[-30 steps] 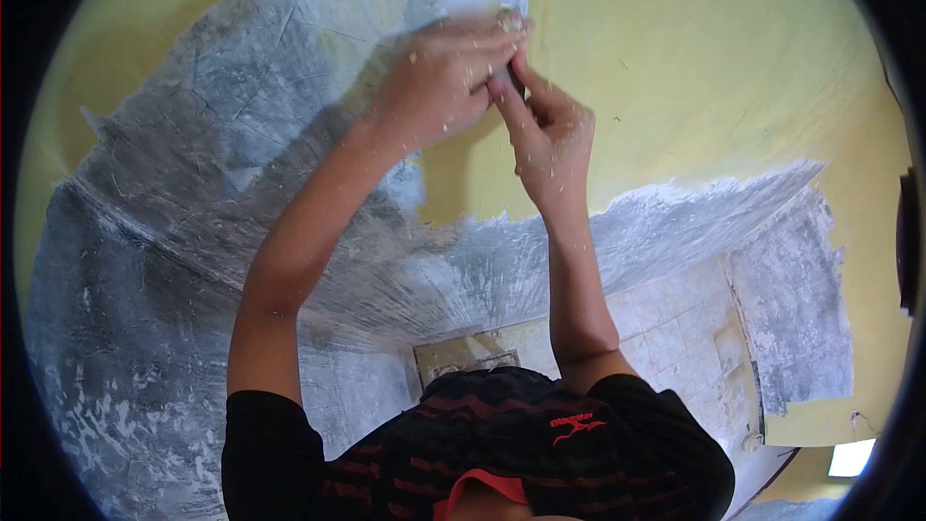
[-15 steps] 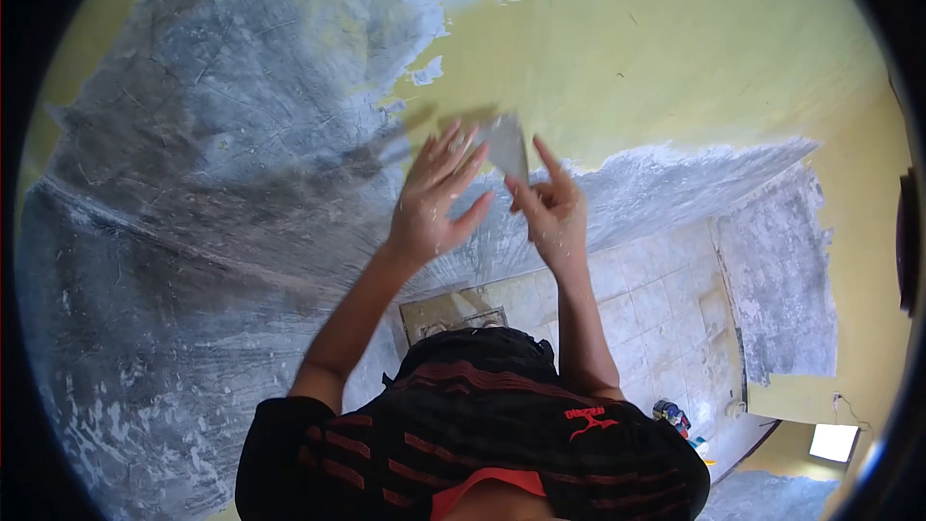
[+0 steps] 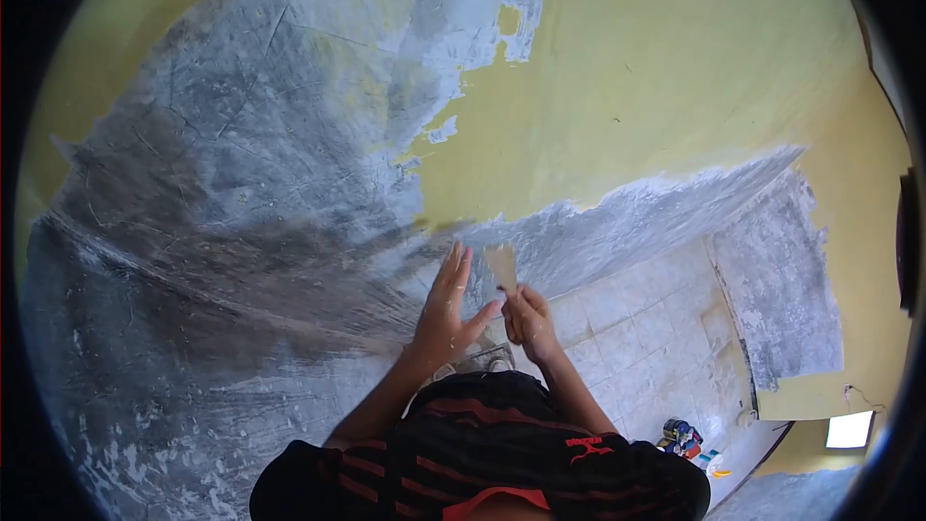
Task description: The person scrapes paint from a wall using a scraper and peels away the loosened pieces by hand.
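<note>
In the head view my right hand (image 3: 531,324) is closed round the handle of a flat scraper (image 3: 502,267), whose pale blade points up. My left hand (image 3: 447,314) is open beside it, fingers stretched upward and thumb toward the scraper, holding nothing. Both hands carry pale specks. Ahead of them is a wall with yellow paint (image 3: 617,68) and a large grey bare patch (image 3: 241,135) with ragged, flaking edges.
Pale floor tiles (image 3: 637,338) lie below at the right. Several colourful items (image 3: 681,438) are on the floor at the lower right. Another grey patch (image 3: 786,280) marks the right wall. My feet show past the dark shirt.
Both hands have come down and closer to my body, away from the yellow paint. The right fingers have closed round the scraper's handle. The view has shifted slightly.
</note>
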Demonstrator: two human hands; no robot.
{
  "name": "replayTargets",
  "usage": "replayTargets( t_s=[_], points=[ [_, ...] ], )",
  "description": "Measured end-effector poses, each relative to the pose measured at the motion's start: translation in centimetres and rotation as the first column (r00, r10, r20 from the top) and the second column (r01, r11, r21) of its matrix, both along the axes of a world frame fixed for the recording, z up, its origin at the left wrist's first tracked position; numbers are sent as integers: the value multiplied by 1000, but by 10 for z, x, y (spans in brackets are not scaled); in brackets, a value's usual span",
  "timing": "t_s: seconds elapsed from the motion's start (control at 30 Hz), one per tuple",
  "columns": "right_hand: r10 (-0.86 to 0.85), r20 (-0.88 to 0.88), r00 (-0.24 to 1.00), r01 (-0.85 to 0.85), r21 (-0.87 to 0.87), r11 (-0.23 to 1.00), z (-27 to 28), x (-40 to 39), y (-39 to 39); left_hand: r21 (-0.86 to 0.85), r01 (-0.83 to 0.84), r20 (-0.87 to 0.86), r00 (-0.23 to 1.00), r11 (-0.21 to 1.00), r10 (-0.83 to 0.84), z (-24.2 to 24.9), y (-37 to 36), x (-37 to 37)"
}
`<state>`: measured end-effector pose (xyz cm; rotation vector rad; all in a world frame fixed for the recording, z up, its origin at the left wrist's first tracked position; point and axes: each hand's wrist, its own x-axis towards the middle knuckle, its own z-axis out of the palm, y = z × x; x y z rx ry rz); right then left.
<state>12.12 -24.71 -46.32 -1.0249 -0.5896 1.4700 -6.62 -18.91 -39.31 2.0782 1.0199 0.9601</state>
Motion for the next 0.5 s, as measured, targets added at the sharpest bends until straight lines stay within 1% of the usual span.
replayTargets(
  t_s=[0.03, 0.07, 0.1, 0.13, 0.17, 0.2, 0.23, 0.27, 0.3, 0.37, 0.4, 0.47, 0.5],
  points=[
    [-24, 27, 999, 23, 50, 998, 27, -1, 8, 167, 52, -64, 997, 985, -42, 25, 8, -2],
    [-21, 30, 999, 16, 150, 989, 49, 0, 18, 323, 111, -135, 988, 940, -71, 50, 15, -3],
    [-18, 34, 999, 9, 248, 969, 71, 1, 26, 321, 110, -139, 988, 941, -68, 78, 20, -4],
    [-14, 29, 999, 6, 245, 970, 94, 0, 32, 409, 181, -173, 978, 894, -118, 107, 24, -4],
    [-37, 62, 997, 18, 291, 957, 118, -1, 38, 491, 250, -211, 963, 835, -165, 131, 31, -4],
    [-62, 93, 994, 27, 339, 940, 135, -1, 46, 489, 250, -215, 963, 836, -162, 149, 40, -4],
    [-58, 86, 995, 26, 338, 941, 144, -2, 56, 542, 347, -337, 924, 765, -181, 165, 50, -3],
    [-71, 93, 993, 25, 420, 907, 151, -2, 65, 574, 447, -457, 870, 686, -185, 179, 58, -3],
    [-86, 98, 991, 25, 502, 864, 159, -4, 73, 571, 449, -465, 867, 687, -181, 193, 66, -1],
    [-84, 47, 995, 46, 530, 847, 178, -10, 81, 633, 462, -565, 824, 620, -38, 220, 82, 4],
    [-81, 6, 997, 64, 553, 831, 188, -13, 84, 633, 463, -570, 821, 620, -32, 233, 90, 4],
    [-71, -33, 997, 78, 550, 831, 201, -19, 89, 642, 523, -650, 759, 560, 36, 252, 102, -2],
    [-68, -66, 995, 94, 546, 833, 205, -20, 92, 639, 522, -655, 754, 564, 45, 259, 106, -4]
  ],
)
